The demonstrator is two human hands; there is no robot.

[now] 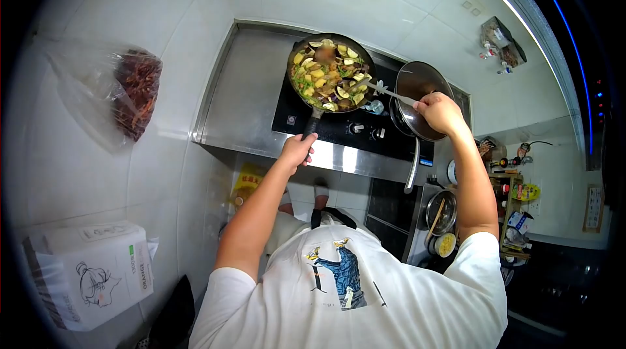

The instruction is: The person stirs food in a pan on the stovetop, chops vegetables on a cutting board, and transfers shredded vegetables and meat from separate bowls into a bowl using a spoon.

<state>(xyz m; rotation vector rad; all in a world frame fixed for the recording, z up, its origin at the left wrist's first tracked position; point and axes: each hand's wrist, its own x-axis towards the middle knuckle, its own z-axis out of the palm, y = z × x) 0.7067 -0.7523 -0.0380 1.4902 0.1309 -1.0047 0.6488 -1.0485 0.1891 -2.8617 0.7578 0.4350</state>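
Note:
My left hand is wrapped round the black handle of a frying pan. Sliced eggplant, yellow chunks and green pieces fill the pan, which sits on the black cooktop. In my right hand is a long grey spatula, gripped near the end of its handle. Its far end reaches in among the food at the pan's right side, where the blade is partly hidden. Just beneath my right hand, a second pan with a long metal handle stands on the cooktop's right side.
A steel counter adjoins the cooktop on the left. A plastic bag of dried red chillies hangs on the left wall, above a white tissue pack. To the right are a bowl of yellow food, a metal pan and a condiment rack.

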